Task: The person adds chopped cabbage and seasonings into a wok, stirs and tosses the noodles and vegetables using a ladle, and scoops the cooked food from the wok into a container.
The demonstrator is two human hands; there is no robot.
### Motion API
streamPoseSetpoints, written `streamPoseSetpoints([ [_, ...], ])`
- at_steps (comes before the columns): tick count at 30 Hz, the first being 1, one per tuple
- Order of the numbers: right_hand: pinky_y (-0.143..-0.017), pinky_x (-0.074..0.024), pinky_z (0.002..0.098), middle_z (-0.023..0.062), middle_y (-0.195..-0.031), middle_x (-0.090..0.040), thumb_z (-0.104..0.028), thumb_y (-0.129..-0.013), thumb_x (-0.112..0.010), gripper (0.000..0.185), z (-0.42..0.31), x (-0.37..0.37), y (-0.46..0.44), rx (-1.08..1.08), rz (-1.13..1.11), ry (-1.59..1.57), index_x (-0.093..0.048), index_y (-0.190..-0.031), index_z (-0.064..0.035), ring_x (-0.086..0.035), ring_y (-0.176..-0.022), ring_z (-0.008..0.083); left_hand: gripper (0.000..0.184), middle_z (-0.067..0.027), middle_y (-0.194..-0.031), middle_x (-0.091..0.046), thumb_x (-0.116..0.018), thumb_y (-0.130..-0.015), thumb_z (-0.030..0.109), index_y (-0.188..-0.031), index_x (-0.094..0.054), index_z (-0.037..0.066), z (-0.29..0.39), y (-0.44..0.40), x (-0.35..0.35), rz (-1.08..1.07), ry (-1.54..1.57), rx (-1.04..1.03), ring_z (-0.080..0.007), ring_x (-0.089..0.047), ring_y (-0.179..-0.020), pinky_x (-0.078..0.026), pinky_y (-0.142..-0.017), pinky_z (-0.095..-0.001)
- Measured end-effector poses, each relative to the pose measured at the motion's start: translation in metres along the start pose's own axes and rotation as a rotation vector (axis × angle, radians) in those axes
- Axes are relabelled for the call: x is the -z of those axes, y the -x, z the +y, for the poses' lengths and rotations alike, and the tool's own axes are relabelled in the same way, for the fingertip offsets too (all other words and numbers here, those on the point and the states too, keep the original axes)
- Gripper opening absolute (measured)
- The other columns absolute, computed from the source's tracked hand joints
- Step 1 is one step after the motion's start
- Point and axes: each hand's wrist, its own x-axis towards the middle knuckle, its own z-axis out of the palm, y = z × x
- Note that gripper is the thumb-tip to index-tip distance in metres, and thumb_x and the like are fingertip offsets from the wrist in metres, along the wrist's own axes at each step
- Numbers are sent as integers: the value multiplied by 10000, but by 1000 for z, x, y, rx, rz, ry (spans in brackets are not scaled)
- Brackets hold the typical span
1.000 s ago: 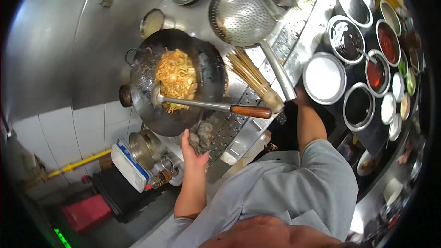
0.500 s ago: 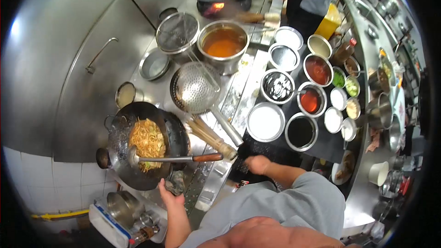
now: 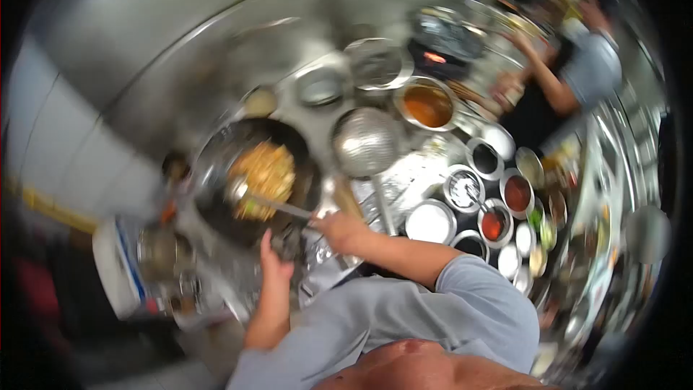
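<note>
A dark wok [image 3: 209, 209] holds orange-brown noodles [image 3: 271, 170] with bits of green. The bowl of a metal ladle [image 3: 237, 190] rests in the noodles, its handle pointing right. My right hand [image 3: 341, 232] is closed around the end of that handle, whose wooden grip is hidden. At the wok's near edge, my left hand [image 3: 276, 263] has its thumb raised and is against a grey crumpled cloth [image 3: 289, 243]; motion blur hides how its fingers lie on the cloth. A perforated strainer [image 3: 366, 142] lies right of the wok, beside a partly hidden bamboo brush [image 3: 348, 198].
A pot of orange liquid [image 3: 427, 106] and a metal bowl [image 3: 320, 87] stand behind. Sauce containers, one with white contents [image 3: 430, 223], line the right. At the back right, a co-worker [image 3: 570, 72] stands by another wok [image 3: 447, 32] over a flame. A white bin [image 3: 119, 267] is lower left.
My right hand has moved from beside the counter onto the ladle's handle. The camera view has turned, bringing the co-worker's upper body and arms into sight. My left hand stays at the wok's edge.
</note>
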Motion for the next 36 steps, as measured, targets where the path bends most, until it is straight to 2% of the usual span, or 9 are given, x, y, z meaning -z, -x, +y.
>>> streamPoseSetpoints([
  [3,-811,-541,501,280,-1038,-680,-157,-931,-499,449,15,-34,-49,-106,-115,-166,-472,-1357,-18,-680,-966,430,340,-127,-1020,-723,-693,-907,324,-1108,-668,51,-8,-25,20,180,79,-18,-289,-710,-905,-587,-833,-432],
  [4,-829,-522,524,305,-1013,-672,-207,-927,-541,441,-13,13,-30,-174,-150,-271,-490,-1333,-42,-665,-979,455,295,-111,-969,-719,-709,-897,303,-1060,-672,60,-9,-23,21,221,83,-71,-276,-706,-849,-591,-791,-427],
  [8,-881,-499,510,303,-1042,-674,-283,-951,-605,464,9,-4,-20,-206,63,-314,-520,-1346,-54,-650,-1016,470,189,-69,-849,-694,-752,-868,238,-939,-667,85,-8,-9,6,237,69,-178,-233,-681,-729,-586,-681,-407],
  [13,-874,-517,480,314,-1123,-663,-276,-948,-603,554,28,28,-71,-209,241,-234,-469,-1439,-58,-660,-1022,455,228,-69,-856,-683,-769,-852,223,-979,-672,60,-9,-9,10,247,74,-161,-211,-674,-722,-575,-627,-370],
  [15,-937,-497,515,327,-1143,-655,-263,-955,-580,571,31,37,-96,-245,182,-266,-421,-1462,-55,-627,-1081,487,364,-68,-1020,-706,-768,-840,236,-1135,-689,38,-14,-15,17,243,64,-183,-219,-682,-864,-550,-749,-359],
  [18,-937,-499,518,328,-1138,-656,-276,-963,-565,605,12,45,-109,-230,186,-225,-375,-1501,-75,-627,-1072,495,272,-75,-884,-686,-767,-851,257,-1000,-665,54,-22,-27,22,255,50,-300,-220,-676,-731,-578,-643,-384],
  [27,-934,-496,525,345,-1109,-650,-264,-975,-534,600,-12,37,-112,-217,60,-230,-349,-1512,-70,-626,-1074,485,290,-90,-888,-692,-766,-853,275,-998,-665,46,-16,-24,20,305,67,-169,-239,-680,-731,-580,-654,-407],
  [29,-941,-491,528,323,-1168,-638,-234,-978,-521,585,-16,62,-96,-102,-148,-1,-347,-1519,-98,-618,-1091,476,262,-93,-874,-689,-764,-850,257,-981,-667,52,-12,-24,15,306,66,-180,-244,-679,-719,-578,-647,-410],
  [36,-868,-534,506,247,-1148,-660,-178,-946,-550,633,-12,130,-1,-101,-214,480,-334,-1541,-168,-664,-1000,426,91,-94,-785,-649,-700,-791,118,-842,-661,55,-18,-60,43,301,-88,-201,-239,-663,-683,-554,-592,-419],
])
